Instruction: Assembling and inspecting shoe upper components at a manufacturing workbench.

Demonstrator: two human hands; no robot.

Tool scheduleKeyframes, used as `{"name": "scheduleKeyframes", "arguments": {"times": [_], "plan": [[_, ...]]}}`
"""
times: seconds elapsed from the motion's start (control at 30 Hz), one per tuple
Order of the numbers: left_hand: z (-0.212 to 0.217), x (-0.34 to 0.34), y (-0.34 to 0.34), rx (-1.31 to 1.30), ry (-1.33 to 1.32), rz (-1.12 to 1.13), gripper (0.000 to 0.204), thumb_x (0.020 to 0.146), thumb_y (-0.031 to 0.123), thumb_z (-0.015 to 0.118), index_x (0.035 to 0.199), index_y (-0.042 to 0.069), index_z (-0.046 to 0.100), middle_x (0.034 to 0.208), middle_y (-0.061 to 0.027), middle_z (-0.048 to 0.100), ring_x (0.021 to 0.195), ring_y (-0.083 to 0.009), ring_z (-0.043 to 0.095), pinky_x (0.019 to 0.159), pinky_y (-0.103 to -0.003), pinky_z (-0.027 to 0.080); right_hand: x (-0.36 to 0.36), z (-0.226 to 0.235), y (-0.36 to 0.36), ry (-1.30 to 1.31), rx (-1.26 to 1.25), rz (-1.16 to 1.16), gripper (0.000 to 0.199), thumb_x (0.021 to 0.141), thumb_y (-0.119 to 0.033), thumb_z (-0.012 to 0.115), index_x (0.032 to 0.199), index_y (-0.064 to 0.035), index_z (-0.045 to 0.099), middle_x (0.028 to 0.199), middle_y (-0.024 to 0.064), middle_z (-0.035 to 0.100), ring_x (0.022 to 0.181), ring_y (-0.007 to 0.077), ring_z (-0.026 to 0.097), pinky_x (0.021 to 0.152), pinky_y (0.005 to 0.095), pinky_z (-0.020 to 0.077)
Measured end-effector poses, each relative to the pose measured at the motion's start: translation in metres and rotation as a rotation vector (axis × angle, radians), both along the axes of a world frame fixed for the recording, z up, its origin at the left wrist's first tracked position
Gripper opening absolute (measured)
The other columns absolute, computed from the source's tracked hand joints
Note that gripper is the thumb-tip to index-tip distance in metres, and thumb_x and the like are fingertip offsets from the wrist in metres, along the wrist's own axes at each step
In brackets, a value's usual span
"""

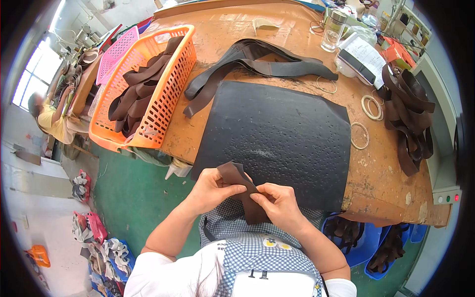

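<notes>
Between my two hands is a dark brown strip [257, 210], folded or doubled, that looks like leather. My left hand [210, 188] pinches its upper part between thumb and fingers. Further down the strip, my right hand [277, 200] grips the right edge, thumb on top. The strip's lower end hangs in front of my checked apron. Just beyond my hands lies a black pitted mat [272, 133] on the wooden table. Behind the mat, a bundle of long dark strips [267, 67] stretches across the tabletop.
An orange basket [163, 106] of brown strips stands at the left. More brown strips [408, 114] hang at the right, near pale rings [372, 108]. A glass jar [334, 32] and papers [363, 57] lie far right. Blue bins [363, 247] sit below. Another person [49, 119] works far left.
</notes>
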State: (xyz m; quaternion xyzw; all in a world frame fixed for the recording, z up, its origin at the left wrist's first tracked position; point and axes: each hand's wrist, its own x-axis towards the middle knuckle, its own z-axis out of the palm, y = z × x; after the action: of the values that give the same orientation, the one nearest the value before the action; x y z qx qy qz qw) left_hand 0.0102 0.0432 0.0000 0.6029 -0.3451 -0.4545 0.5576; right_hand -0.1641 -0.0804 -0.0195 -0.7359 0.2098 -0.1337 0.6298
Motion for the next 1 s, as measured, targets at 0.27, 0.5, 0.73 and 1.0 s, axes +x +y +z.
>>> {"name": "scheduleKeyframes", "arguments": {"times": [0.27,0.5,0.73,1.0], "plan": [[0.003,-0.005,-0.009,0.113,-0.034,0.061,0.014,0.085,-0.002,0.074,0.098,-0.004,0.069,0.094,-0.0060,0.071,0.087,-0.0126,0.067,0.080,-0.027,0.057,0.004,-0.005,0.000,-0.012,0.125,-0.075,0.015,0.091,-0.006,0.068,0.101,0.0050,0.066,0.086,0.0111,0.070,0.073,0.0125,0.066,0.064,0.0271,0.0538],[0.058,0.009,-0.030,-0.131,-0.068,0.124,0.020,0.085,-0.002,0.074,0.104,-0.005,0.068,0.100,-0.0059,0.071,0.090,-0.0111,0.067,0.080,-0.026,0.056,0.011,0.029,-0.019,-0.163,0.480,0.003,0.021,0.089,-0.002,0.072,0.108,0.0016,0.064,0.098,0.0046,0.070,0.088,0.0101,0.067,0.077,0.0256,0.0550],[0.129,0.041,-0.063,-0.678,-0.295,-0.137,0.028,0.081,0.001,0.074,0.107,-0.007,0.067,0.106,-0.0236,0.067,0.106,-0.0341,0.065,0.091,-0.044,0.053,0.011,0.146,-0.067,-0.550,-1.116,-0.363,0.024,0.078,0.008,0.070,0.099,-0.0007,0.075,0.097,0.0116,0.071,0.082,0.0210,0.069,0.070,0.0279,0.0541],[-0.025,0.047,-0.056,0.029,0.205,0.060,0.012,0.089,-0.001,0.061,0.100,-0.003,0.065,0.113,-0.0094,0.068,0.107,-0.0182,0.065,0.093,-0.031,0.052,-0.003,-0.013,-0.033,-0.005,-1.457,0.018,0.040,0.072,-0.007,0.060,0.107,0.0101,0.067,0.113,0.0215,0.066,0.111,0.0335,0.062,0.095,0.0452,0.0498]]}}
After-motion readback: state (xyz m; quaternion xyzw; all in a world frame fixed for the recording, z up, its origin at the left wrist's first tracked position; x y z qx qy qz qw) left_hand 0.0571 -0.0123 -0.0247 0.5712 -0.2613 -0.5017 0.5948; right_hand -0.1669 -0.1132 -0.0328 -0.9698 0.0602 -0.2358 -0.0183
